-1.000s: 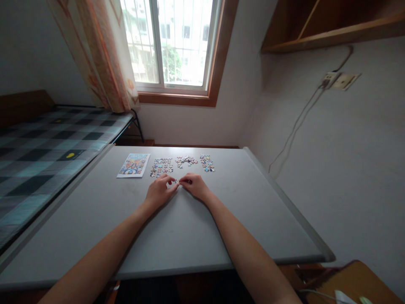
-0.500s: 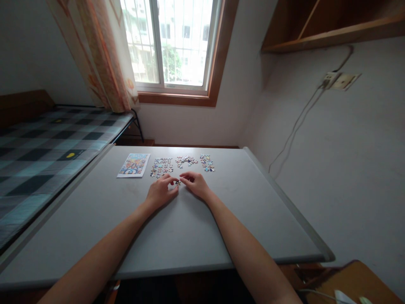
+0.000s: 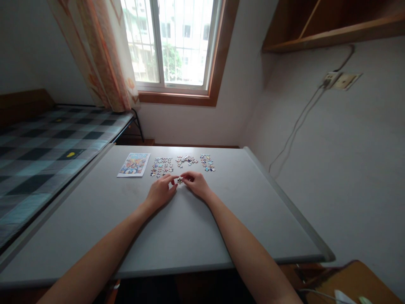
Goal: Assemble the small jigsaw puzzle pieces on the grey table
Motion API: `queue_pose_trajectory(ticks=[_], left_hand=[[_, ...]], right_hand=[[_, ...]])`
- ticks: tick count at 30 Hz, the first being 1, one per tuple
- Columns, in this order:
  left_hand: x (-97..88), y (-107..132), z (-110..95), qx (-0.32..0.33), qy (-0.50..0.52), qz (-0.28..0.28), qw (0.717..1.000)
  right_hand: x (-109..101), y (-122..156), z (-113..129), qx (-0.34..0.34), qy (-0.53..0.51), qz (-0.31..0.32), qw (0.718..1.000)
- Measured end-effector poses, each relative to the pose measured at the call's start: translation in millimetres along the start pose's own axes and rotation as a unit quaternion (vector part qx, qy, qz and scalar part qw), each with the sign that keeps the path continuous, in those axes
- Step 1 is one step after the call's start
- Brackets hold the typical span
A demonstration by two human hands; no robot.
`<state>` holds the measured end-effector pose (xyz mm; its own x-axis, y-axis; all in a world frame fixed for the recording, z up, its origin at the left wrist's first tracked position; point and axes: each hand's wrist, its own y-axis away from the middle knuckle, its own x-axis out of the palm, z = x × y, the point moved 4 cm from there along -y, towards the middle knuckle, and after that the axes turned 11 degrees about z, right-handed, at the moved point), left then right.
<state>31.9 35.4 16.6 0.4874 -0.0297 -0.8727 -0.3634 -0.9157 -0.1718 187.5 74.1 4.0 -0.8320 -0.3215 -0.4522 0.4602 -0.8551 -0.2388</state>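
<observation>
Between my hands is a small dark-and-yellow jigsaw puzzle piece (image 3: 180, 180), possibly several joined pieces. My right hand (image 3: 196, 183) has its thumb and fingertips closed at the piece's right edge. On the other side, my left hand (image 3: 160, 190) has thumb and index finger apart, the index tip close to the piece's top edge. Just beyond the fingers lie three groups of loose puzzle pieces: a left group (image 3: 162, 166), a middle group (image 3: 186, 161) and a right group (image 3: 207, 163). A colourful printed picture sheet (image 3: 133, 165) lies flat at the left.
Both forearms rest over the grey table (image 3: 253, 211). A bed with a checked cover (image 3: 63, 135) stands along the left. Ahead are a curtain (image 3: 101, 55) and a window (image 3: 183, 46). A wooden stool or chair (image 3: 357, 278) is at the lower right.
The puzzle piece has shifted slightly right and away from me, toward my right fingertips. My left thumb has drawn back a little from it.
</observation>
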Motion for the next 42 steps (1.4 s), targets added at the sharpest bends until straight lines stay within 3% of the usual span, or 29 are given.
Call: queue_pose_trajectory(ticks=[8,13,18,23,26,32,42], left_hand=[[-4.0,1,1,-0.039,0.000,-0.019,0.999],[-7.4,1,8,-0.101,0.039,-0.041,0.993],[-6.0,1,11,-0.132,0.049,-0.052,0.989],[-10.1,-1,16,-0.136,0.076,-0.055,0.986],[-19.5,-1,25,-0.175,0.019,-0.062,0.982],[-21.0,1,32,-0.243,-0.111,0.043,0.963],[-14.1,3,26,-0.236,-0.142,0.057,0.959]], right_hand=[[-10,0,1,0.003,0.114,-0.042,0.993],[-4,-1,-1,-0.069,0.182,0.016,0.981],[2,-5,-7,-0.076,0.227,0.032,0.970],[13,-6,5,-0.090,0.291,0.056,0.951],[19,-8,12,-0.092,0.323,0.071,0.939],[26,-16,16,-0.098,0.368,0.084,0.921],[29,-17,19,-0.098,0.370,0.074,0.921]])
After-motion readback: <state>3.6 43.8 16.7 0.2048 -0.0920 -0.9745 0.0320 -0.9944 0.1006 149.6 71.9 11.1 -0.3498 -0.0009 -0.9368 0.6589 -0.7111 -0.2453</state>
